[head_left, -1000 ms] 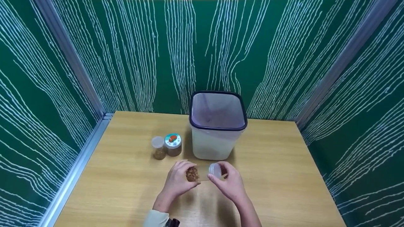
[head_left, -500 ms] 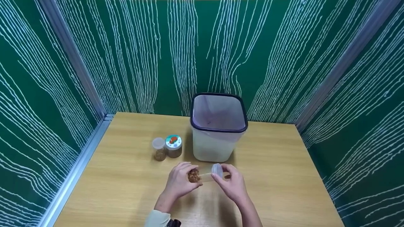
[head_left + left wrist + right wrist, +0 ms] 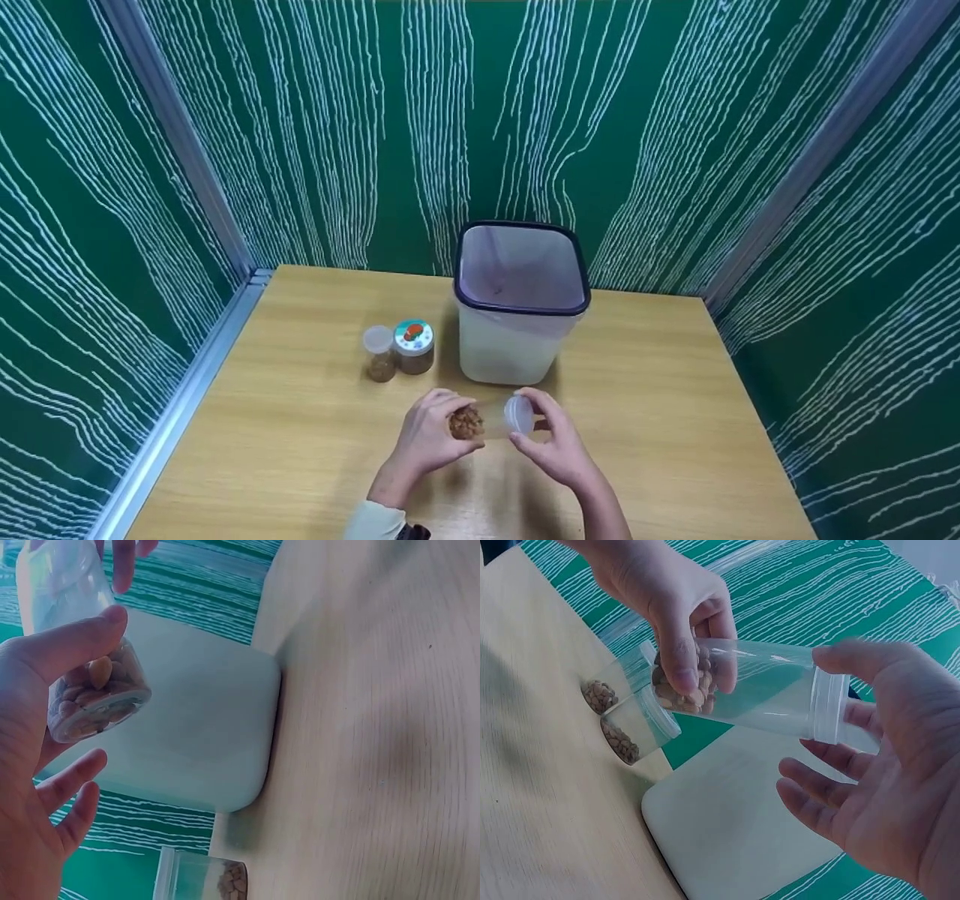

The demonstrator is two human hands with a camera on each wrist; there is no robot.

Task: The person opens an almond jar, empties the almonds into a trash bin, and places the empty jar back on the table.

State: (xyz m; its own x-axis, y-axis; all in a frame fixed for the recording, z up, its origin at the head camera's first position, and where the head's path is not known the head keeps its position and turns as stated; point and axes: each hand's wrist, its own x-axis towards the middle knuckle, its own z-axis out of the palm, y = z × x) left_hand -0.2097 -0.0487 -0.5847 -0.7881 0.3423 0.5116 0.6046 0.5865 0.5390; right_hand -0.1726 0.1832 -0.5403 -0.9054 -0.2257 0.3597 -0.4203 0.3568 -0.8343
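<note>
On the wooden table (image 3: 247, 435), far left: clear jar with plain lid (image 3: 380, 360), upright; just beside it, printed-lid jar (image 3: 413, 349), both partly filled. Nearer, left hand (image 3: 426, 436) grips the base end of a clear plastic jar (image 3: 769, 686), held sideways above the table, brown nut-like pieces (image 3: 682, 694) at that end. Behind: open-topped, dark-rimmed bin (image 3: 510, 345). Right hand (image 3: 556, 436) pinches the translucent lid (image 3: 828, 706) at the jar's other end.

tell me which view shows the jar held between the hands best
The right wrist view: it shows the held jar nearly whole, brown contents to lid. The head view shows it small, its clear middle faint; the left wrist view shows its base, top out of frame.
</note>
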